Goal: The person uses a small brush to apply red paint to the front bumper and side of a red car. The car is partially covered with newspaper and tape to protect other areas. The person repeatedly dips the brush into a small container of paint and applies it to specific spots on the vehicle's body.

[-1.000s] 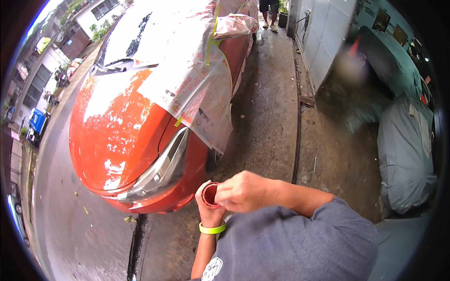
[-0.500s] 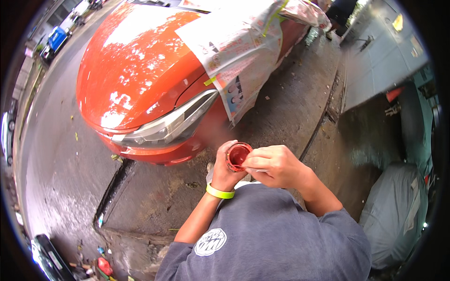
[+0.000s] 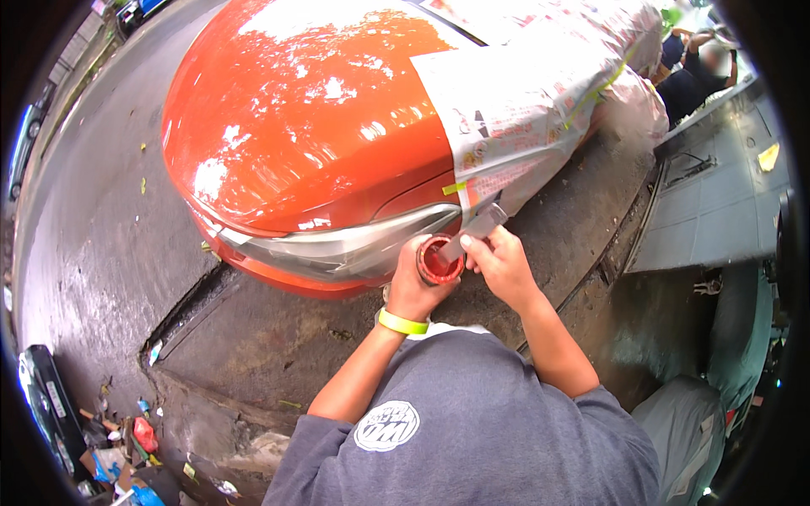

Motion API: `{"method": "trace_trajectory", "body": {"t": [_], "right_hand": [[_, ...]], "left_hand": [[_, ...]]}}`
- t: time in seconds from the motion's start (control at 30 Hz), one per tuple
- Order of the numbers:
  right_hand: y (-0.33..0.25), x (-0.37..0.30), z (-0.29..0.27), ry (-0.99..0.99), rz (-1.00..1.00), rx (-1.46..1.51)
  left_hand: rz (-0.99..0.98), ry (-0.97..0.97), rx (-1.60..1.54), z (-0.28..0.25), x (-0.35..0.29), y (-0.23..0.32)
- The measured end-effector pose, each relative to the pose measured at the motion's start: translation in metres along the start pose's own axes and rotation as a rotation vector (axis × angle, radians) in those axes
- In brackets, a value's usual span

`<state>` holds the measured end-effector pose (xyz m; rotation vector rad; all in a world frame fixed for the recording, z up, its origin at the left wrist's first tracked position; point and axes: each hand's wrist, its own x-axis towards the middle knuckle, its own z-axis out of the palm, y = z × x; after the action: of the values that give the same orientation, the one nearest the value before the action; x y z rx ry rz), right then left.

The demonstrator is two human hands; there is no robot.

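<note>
Nearest us, our grey cotton shirt [image 3: 472, 430] fills the lower frame, both forearms reaching forward. Our left hand [image 3: 415, 285], a yellow-green band [image 3: 402, 323] on its wrist, is wrapped around a small round red container [image 3: 439, 260], glossy inside. Our right hand [image 3: 502, 266] pinches a flat grey metal blade [image 3: 477, 229] whose lower end dips into the container's mouth. Both sit just in front of the clear, smooth headlight [image 3: 354, 244] of an orange car [image 3: 312, 126], its bonnet shiny with white reflections. Crinkled printed paper under plastic sheeting [image 3: 523, 101], fixed with strips of tape, masks the car's far side.

Half a second ago our right hand lay curled over the container's rim; now the blade shows above it, and the view has swung so the car sits higher and nearer.

Rough, wet, dark concrete [image 3: 278, 346] lies beneath, litter [image 3: 126, 447] at the lower left, and grey metal panels [image 3: 717, 194] at the right.
</note>
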<state>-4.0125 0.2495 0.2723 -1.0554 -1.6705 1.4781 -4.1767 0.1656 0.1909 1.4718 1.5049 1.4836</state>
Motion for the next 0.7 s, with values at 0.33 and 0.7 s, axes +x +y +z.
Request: {"method": "trace_trajectory", "body": {"t": [0.33,0.7], "right_hand": [[0.027,0.147,0.033,0.078,0.06,0.153],[0.071,0.197,0.029,0.104,0.08,0.412]], "left_hand": [[-0.283,0.034,-0.079,-0.049,0.091,-0.05],[-0.266,0.229,-0.157,-0.04,0.097,-0.08]]}}
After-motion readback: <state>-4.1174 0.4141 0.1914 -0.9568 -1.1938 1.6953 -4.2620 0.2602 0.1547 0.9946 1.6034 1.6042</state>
